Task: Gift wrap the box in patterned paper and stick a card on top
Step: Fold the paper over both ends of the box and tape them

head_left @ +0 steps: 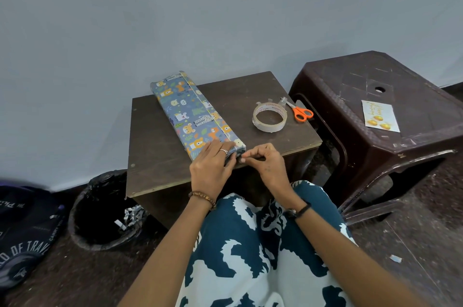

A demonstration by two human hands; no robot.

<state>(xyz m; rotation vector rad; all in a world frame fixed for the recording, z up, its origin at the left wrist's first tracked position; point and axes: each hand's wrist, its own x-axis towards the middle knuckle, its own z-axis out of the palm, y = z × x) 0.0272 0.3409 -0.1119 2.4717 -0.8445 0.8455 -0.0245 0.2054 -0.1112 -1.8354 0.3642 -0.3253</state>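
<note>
I see both hands at box near end. Left hand (210, 167) presses flat on wrapped box (194, 113), right hand (260, 162) pinches end flap. Box on small table (160, 169), long axis running away, leaning left. Card (380, 116) far right on stool (400, 81), nearer right hand.

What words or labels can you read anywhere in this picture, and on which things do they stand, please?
"WONDER", repeated: tape roll.
"OF TRAV", cut off: dark bag; its smaller print is blurred.
Gold script on the card: unreadable.
Wrapped box: animal pattern, no readable words.
</note>
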